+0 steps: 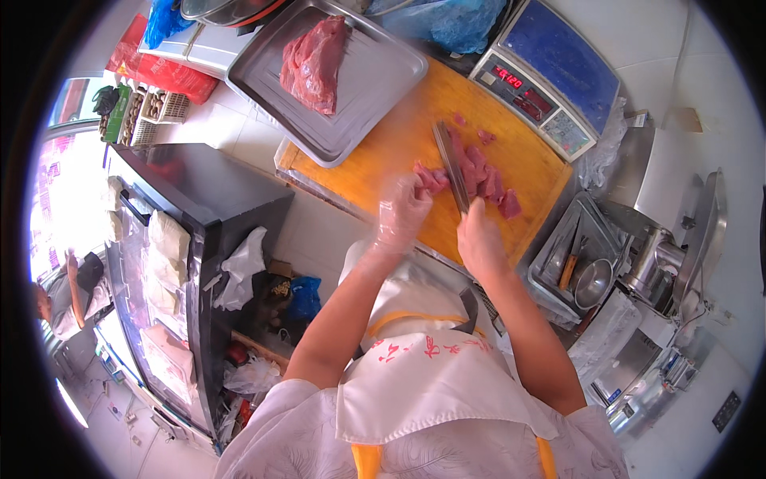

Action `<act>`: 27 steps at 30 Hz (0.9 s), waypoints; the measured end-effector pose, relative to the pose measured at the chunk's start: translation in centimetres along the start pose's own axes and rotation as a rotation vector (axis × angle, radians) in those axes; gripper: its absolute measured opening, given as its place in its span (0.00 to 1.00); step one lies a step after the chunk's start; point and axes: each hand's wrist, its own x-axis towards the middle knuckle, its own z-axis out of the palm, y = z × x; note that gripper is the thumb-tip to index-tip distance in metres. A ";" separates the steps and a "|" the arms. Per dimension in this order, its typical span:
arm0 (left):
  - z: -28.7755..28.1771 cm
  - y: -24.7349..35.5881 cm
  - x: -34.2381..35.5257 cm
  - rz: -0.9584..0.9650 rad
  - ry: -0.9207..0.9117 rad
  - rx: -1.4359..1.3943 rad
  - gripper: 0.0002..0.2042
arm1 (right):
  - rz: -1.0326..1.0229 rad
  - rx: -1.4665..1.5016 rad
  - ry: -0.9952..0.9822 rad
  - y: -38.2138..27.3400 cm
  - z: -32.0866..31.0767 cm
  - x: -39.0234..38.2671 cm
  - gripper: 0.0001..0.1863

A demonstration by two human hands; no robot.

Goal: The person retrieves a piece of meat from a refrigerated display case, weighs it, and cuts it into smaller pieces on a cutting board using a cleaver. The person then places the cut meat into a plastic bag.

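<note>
Wearing a clear plastic glove, my left hand is closed on the end of a small piece of raw red meat on the yellow cutting board. My right hand grips the handle of a kitchen knife. The blade points away from me, its edge down by the meat, just right of my left fingers. Cut meat pieces lie in a loose row right of the blade, with smaller bits beyond. A large chunk of raw meat rests in a metal tray over the board's far left part.
Behind the board stands a digital scale with a blue platform. To the right, a grey bin holds a ladle and other utensils. Left is a dark cabinet. Another person is at the far left.
</note>
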 end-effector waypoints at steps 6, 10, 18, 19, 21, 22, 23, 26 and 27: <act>-2.1 -0.1 1.4 -0.126 -0.069 0.034 0.08 | 0.029 -0.072 -0.014 1.5 -0.7 -6.6 0.22; -3.2 0.7 0.8 0.108 -0.125 0.213 0.10 | -0.012 -0.048 0.043 2.3 0.0 -6.6 0.23; 0.3 1.0 -3.5 0.174 -0.404 0.132 0.11 | 0.042 -0.008 0.019 2.3 0.3 -3.8 0.27; 0.5 0.6 -3.6 0.172 -0.423 0.112 0.10 | 0.021 -0.019 0.038 2.3 0.5 -4.2 0.27; 0.8 -0.4 -3.8 0.166 -0.459 0.072 0.08 | 0.000 -0.037 0.047 2.1 1.0 -4.2 0.26; 0.9 -0.3 -3.8 0.152 -0.471 0.067 0.07 | 0.004 -0.046 0.047 1.4 0.7 -2.9 0.26; 0.7 0.2 -4.1 0.137 -0.482 0.061 0.07 | 0.007 -0.057 0.045 0.9 0.6 -2.0 0.26; -0.1 0.7 -5.0 0.119 -0.477 0.056 0.05 | 0.000 0.016 0.126 0.4 0.7 0.5 0.25; -0.4 0.7 -5.1 0.120 -0.464 0.056 0.04 | -0.084 0.092 0.242 1.5 1.2 0.8 0.22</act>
